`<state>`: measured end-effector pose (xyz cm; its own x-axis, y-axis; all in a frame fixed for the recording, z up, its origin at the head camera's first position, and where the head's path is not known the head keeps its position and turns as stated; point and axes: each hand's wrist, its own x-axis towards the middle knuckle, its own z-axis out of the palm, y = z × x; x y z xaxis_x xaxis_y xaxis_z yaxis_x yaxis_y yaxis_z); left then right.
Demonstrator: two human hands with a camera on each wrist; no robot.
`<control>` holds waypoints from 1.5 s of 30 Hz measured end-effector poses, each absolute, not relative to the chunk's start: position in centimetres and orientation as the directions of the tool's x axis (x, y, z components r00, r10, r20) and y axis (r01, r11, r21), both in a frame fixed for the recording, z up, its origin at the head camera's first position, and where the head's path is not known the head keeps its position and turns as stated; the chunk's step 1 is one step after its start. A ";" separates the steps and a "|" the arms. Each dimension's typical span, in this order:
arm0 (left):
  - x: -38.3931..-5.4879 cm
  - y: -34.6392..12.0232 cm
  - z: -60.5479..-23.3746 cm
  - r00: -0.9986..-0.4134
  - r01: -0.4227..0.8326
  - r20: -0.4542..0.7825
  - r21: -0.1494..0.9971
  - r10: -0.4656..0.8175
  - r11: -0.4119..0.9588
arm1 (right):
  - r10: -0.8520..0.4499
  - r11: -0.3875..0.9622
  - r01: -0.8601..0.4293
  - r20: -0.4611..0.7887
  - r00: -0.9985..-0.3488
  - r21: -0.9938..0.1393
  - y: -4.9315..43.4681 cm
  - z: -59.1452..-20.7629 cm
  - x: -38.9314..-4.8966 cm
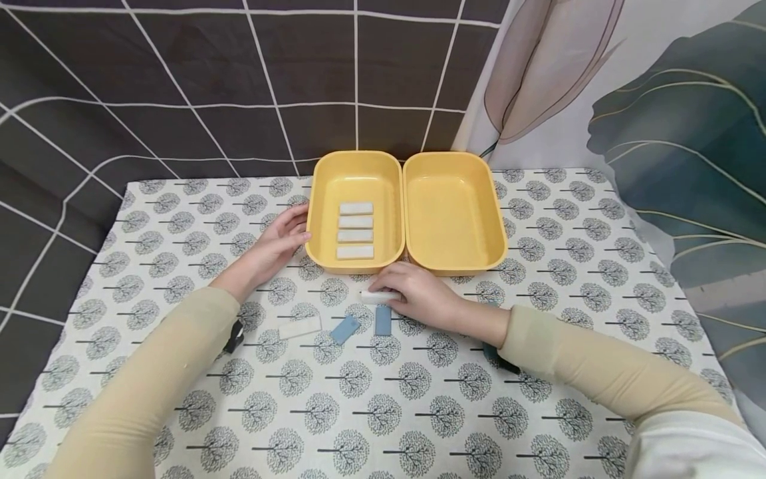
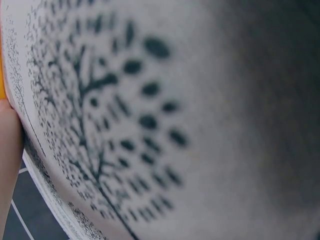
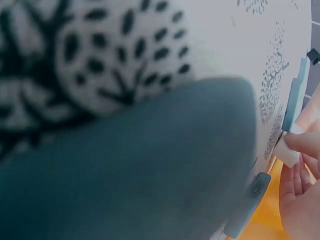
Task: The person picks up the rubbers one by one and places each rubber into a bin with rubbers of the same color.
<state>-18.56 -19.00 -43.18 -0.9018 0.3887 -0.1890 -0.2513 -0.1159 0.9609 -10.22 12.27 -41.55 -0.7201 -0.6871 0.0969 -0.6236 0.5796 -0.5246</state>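
White, flat, hard-looking rectangular block (image 1: pixel 376 297) sits in a person's fingers at a bench (image 1: pixel 239 416) draped in white, tree-printed cloth, on the near side of a glossy yellow, round-cornered left tray (image 1: pixel 358 161) and its matching right tray (image 1: pixel 455 219). The left-hand grip (image 1: pixel 278 241) lies against the left tray's outer wall, thumb spread from fingers; the right-hand grip (image 1: pixel 421 296) pinches the block between thumb and fingers. Inside the left tray lie four similar white blocks (image 1: pixel 356 235); another white block (image 1: pixel 300 327) and two flat blue rectangular blocks (image 1: pixel 344 329) rest on the cloth. The pinched piece should prove light, stiff and perhaps slick, best taken by its long edges.
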 end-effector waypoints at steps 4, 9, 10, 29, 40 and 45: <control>-18.5 -19.0 -43.1 -0.902 -0.255 -0.194 0.960 0.386 -0.114 | -0.686 0.586 -0.626 0.097 -0.722 -0.515 12.1 -41.6 -10.2; -18.5 -19.0 -43.2 -0.902 -0.259 -0.200 0.960 0.383 -0.108 | -0.684 0.598 -0.627 0.091 -0.724 -0.500 12.1 -41.4 -10.1; -18.6 -19.0 -43.2 -0.901 -0.260 -0.201 0.959 0.384 -0.109 | -0.682 0.600 -0.627 0.092 -0.725 -0.497 12.1 -41.3 -10.1; -18.5 -18.9 -43.1 -0.901 -0.261 -0.203 0.960 0.384 -0.105 | -0.681 0.558 -0.639 0.148 -0.717 -0.530 11.6 -37.9 -9.7; -18.5 -19.0 -43.1 -0.900 -0.258 -0.200 0.960 0.387 -0.106 | -0.658 0.542 -0.618 0.170 -0.734 -0.570 11.8 -35.7 -11.1; -18.5 -19.0 -43.0 -0.901 -0.263 -0.204 0.959 0.383 -0.109 | -0.651 0.534 -0.614 0.181 -0.737 -0.582 11.9 -35.0 -11.8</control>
<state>-18.49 -19.03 -43.03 -0.9010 0.3829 -0.2036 -0.2631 -0.1094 0.9585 -11.81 11.93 -34.98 -0.7374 -0.6509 0.1805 -0.6137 0.5340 -0.5816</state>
